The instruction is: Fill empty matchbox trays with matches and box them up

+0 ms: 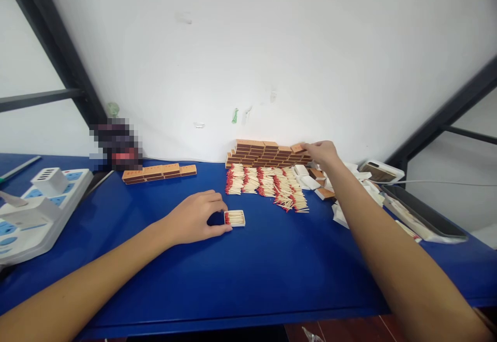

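My left hand (202,215) rests on the blue table, thumb and fingers closed on the left end of a white matchbox tray (241,223). Red-headed matches (233,217) lie side by side inside that tray. Farther off, my right hand (321,153) grips an orange-brown matchbox sleeve (297,147) at the right end of a stacked wall of matchboxes (252,150). Loose matches (266,181) are spread in rough rows in front of the stack. White trays (306,180) and a few brown sleeves lie heaped beneath and beside my right forearm.
A short row of matchboxes (159,172) stands at the back left. On the far left is a white power strip (58,228) with plugs in it. A power bank (382,171) with a cable and a black tray-like object (427,212) sit at the right.
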Available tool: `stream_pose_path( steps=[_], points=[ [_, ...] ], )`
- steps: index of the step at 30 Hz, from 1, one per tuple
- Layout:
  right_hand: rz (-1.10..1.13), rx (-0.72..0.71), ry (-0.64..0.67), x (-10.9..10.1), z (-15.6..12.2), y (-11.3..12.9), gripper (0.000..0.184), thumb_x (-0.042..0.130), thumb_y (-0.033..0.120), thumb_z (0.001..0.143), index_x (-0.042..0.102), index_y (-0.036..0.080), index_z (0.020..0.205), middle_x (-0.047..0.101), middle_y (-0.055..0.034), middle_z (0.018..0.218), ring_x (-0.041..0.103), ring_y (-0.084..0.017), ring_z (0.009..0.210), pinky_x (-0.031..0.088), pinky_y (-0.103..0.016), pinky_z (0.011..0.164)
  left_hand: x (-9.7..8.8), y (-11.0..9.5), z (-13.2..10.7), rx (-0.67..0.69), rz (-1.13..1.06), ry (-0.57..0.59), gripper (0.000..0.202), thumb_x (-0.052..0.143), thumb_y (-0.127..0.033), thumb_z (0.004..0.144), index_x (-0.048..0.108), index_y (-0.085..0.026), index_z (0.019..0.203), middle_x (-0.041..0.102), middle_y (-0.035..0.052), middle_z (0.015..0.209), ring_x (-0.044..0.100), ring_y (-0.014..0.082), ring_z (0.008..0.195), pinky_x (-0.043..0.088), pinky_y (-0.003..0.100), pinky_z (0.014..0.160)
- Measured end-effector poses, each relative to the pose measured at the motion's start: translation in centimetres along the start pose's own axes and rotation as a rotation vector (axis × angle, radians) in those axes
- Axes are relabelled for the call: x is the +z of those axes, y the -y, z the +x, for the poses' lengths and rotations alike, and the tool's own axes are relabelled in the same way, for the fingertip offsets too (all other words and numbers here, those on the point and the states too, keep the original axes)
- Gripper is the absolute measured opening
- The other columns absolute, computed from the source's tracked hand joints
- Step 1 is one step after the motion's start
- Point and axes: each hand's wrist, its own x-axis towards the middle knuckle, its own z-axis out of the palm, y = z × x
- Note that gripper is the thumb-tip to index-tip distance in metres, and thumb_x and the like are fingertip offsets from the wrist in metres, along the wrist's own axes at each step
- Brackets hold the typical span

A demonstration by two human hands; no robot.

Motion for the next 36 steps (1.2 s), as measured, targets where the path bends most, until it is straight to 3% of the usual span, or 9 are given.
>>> stream_pose_path(
  steps=[3, 6, 8, 10, 13, 22, 36],
  points=[
    [0.104, -0.092, -0.113, -1.1, -2.2, 1.4, 0.027, 0.068, 0.042, 0.093, 0.063, 0.02, 0.078, 0.066, -0.0077, 0.08, 0.056, -0.018, 0.071, 0.043, -0.037, 0.064, -0.1, 0.2, 0.0, -0.026, 0.023, -0.042, 0.027, 0.072, -0.047, 0.099, 0.076, -0.02, 0.105, 0.074, 0.0054, 0.098, 0.069, 0.0231, 0.093, 0.053, 0.035, 0.079],
    [0.218, -0.22, -0.108, -0.7, -7.4, 2.5, 0.029, 0.067, 0.05, 0.093, 0.066, 0.022, 0.086, 0.068, -0.0054, 0.086, 0.059, -0.017, 0.072, 0.047, -0.033, 0.062, -0.4, 0.7, 0.0, -0.098, 0.063, -0.099, 0.03, 0.07, -0.049, 0.1, 0.076, -0.02, 0.106, 0.076, 0.0064, 0.1, 0.071, 0.0245, 0.093, 0.053, 0.036, 0.08],
    [0.36, -0.27, 0.184, 0.5, -12.0, 2.9, 0.034, 0.073, 0.056, 0.088, 0.068, 0.022, 0.084, 0.065, -0.003, 0.075, 0.054, -0.016, 0.06, 0.043, -0.031, 0.051, -0.6, 1.2, 0.0, -0.149, 0.08, -0.133, 0.032, 0.07, -0.051, 0.1, 0.076, -0.021, 0.108, 0.078, 0.0065, 0.101, 0.073, 0.0253, 0.094, 0.054, 0.037, 0.081],
    [0.451, -0.189, 0.448, 1.9, -16.3, 2.9, 0.044, 0.077, 0.066, 0.082, 0.068, 0.023, 0.082, 0.063, -0.0008, 0.067, 0.051, -0.014, 0.05, 0.041, -0.03, 0.043, -0.7, 1.6, -0.1, -0.188, 0.088, -0.154, 0.033, 0.068, -0.053, 0.1, 0.077, -0.022, 0.108, 0.079, 0.0065, 0.102, 0.074, 0.0257, 0.094, 0.055, 0.037, 0.082],
    [0.499, -0.094, 0.592, 3.4, -20.1, 2.6, 0.05, 0.082, 0.07, 0.077, 0.069, 0.022, 0.08, 0.064, -0.0004, 0.062, 0.05, -0.013, 0.047, 0.042, -0.027, 0.038, -0.7, 2.0, -0.1, -0.208, 0.097, -0.177, 0.034, 0.069, -0.054, 0.1, 0.078, -0.022, 0.107, 0.08, 0.0074, 0.103, 0.075, 0.0255, 0.093, 0.056, 0.037, 0.084],
    [0.617, 0.02, 0.67, 4.7, -20.5, 1.7, 0.049, 0.085, 0.067, 0.078, 0.069, 0.021, 0.079, 0.068, -0.0019, 0.066, 0.06, -0.014, 0.055, 0.054, -0.024, 0.044, -0.1, 1.4, 0.0, -0.129, 0.095, -0.275, 0.032, 0.07, -0.051, 0.101, 0.078, -0.02, 0.104, 0.08, 0.0083, 0.113, 0.076, 0.0268, 0.102, 0.06, 0.041, 0.092],
    [0.554, -0.176, 0.814, 3.8, -20.1, 2.0, 0.054, 0.077, 0.072, 0.084, 0.062, 0.021, 0.078, 0.067, 0.0002, 0.064, 0.058, -0.012, 0.051, 0.046, -0.023, 0.044, -0.5, 1.5, 0.0, -0.151, -0.017, -0.317, 0.028, 0.075, -0.046, 0.097, 0.078, -0.02, 0.106, 0.081, 0.006, 0.109, 0.077, 0.0234, 0.098, 0.061, 0.038, 0.093]
  ],
)
